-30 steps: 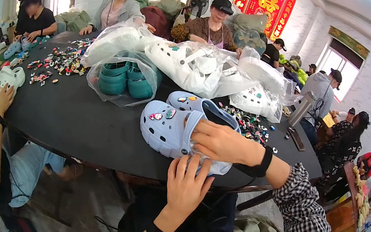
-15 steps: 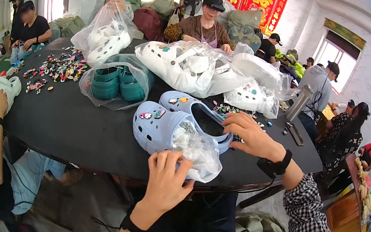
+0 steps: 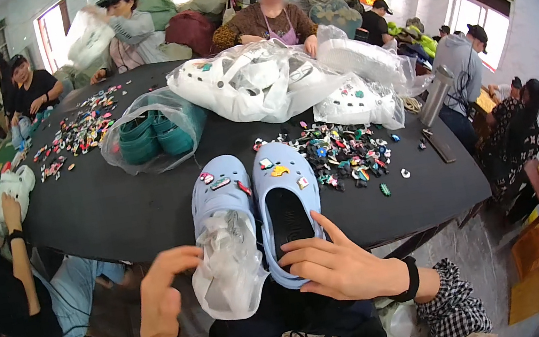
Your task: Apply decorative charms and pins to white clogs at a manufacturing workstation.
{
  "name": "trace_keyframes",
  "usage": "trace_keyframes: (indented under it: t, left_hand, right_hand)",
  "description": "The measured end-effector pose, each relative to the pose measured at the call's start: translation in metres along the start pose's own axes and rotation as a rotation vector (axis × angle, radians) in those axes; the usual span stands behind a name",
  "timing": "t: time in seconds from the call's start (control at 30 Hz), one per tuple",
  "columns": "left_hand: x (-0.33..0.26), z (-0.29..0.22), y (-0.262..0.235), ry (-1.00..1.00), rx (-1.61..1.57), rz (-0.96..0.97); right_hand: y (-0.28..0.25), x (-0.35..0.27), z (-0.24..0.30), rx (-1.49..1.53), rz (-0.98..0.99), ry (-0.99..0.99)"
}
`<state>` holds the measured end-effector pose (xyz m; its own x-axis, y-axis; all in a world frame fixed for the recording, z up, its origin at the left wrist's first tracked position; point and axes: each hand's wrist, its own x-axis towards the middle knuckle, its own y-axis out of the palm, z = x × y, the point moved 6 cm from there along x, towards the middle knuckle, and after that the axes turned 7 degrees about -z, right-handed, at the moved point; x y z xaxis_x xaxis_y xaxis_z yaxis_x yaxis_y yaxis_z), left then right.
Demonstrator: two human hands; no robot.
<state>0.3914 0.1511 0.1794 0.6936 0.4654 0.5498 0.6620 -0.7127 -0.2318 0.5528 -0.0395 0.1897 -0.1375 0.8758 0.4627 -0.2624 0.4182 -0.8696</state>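
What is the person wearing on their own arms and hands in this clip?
Both hands are bare, no gloves. The left hand has a black band at the wrist. The right hand has a black wristband too, above a black-and-white checked sleeve cuff. No rings are discernible.

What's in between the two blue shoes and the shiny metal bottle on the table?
In the head view, a scattered pile of small colourful shoe charms lies on the black table between the light blue clogs and the metal bottle.
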Motion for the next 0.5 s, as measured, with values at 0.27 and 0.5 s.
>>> trace_keyframes:
  t: [0.27, 0.5]
  left_hand:
    - [0.040, 0.047, 0.030, -0.264, 0.106, -0.214]
    - [0.018, 0.071, 0.043, -0.308, -0.011, -0.151]
  right_hand:
    - [0.006, -0.019, -0.005, 0.048, -0.100, 0.027]
    - [0.007, -0.026, -0.006, 0.193, -0.137, -0.031]
